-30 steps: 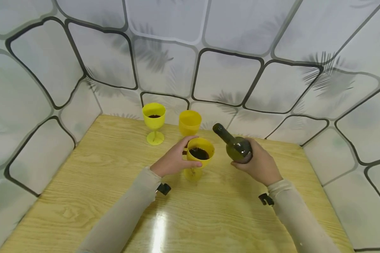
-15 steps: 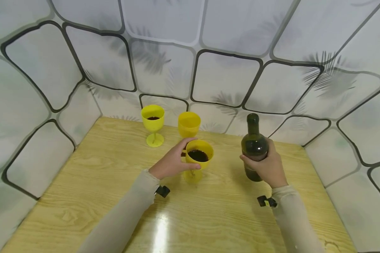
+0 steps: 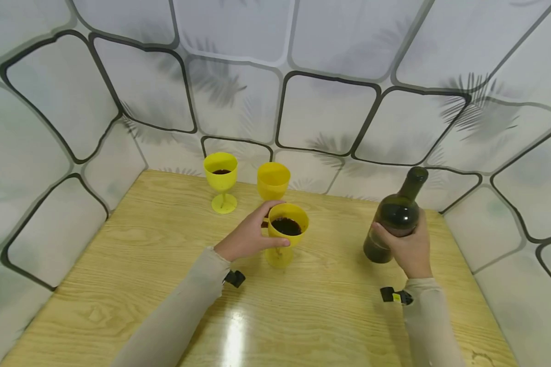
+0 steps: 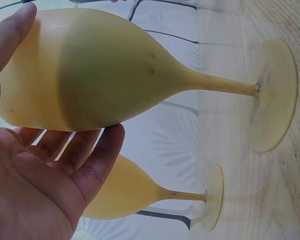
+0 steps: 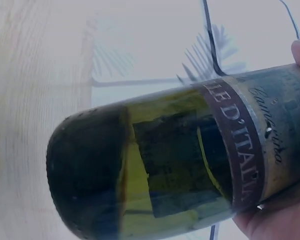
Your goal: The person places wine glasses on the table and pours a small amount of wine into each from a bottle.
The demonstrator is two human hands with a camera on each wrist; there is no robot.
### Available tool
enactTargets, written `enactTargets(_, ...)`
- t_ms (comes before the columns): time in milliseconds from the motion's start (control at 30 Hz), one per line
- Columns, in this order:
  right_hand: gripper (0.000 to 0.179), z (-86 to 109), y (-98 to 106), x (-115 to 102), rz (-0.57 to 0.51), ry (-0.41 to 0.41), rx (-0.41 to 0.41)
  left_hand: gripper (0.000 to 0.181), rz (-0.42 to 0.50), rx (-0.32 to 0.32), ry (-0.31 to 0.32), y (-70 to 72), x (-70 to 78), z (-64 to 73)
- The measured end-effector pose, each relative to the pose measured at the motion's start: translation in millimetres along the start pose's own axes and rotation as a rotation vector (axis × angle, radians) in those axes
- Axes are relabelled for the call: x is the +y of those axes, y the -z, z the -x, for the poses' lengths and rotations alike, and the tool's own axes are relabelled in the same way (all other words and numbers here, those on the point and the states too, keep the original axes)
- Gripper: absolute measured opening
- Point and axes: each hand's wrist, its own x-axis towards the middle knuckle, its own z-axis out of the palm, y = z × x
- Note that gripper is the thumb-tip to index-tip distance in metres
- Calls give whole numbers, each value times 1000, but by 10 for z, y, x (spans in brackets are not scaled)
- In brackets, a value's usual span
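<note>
My left hand (image 3: 252,235) holds a yellow goblet (image 3: 298,216) round its bowl, thumb on the near side and fingers behind. Dark liquid fills part of that goblet. In the left wrist view its round foot (image 4: 272,95) stands on the wooden table. My right hand (image 3: 408,247) grips a dark green wine bottle (image 3: 397,211) round its body, to the right of the goblet. The bottle leans, neck up and to the right. In the right wrist view the bottle's label (image 5: 267,130) and its base show, with dark liquid low inside.
A brighter yellow goblet (image 3: 221,173) with dark liquid stands at the back left of the wooden table (image 3: 165,285). Right behind the held goblet is another yellow goblet (image 3: 273,181), its lower part hidden in the head view. A patterned wall (image 3: 239,102) borders the table at the back and sides.
My right hand has carried the bottle to the right, away from the goblet, and its neck has swung from pointing left to upright and then rightward. The left hand has stayed on its goblet.
</note>
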Motion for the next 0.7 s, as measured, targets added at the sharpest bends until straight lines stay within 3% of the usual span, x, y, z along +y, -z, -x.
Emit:
enactTargets(267,82,-17,80,162,-124,-12,77,92,1,-2,-12,-8,-19,-17)
enactTargets(700,81,-35,90,327,-192,38,136,91,2,5,2,-21,12,13)
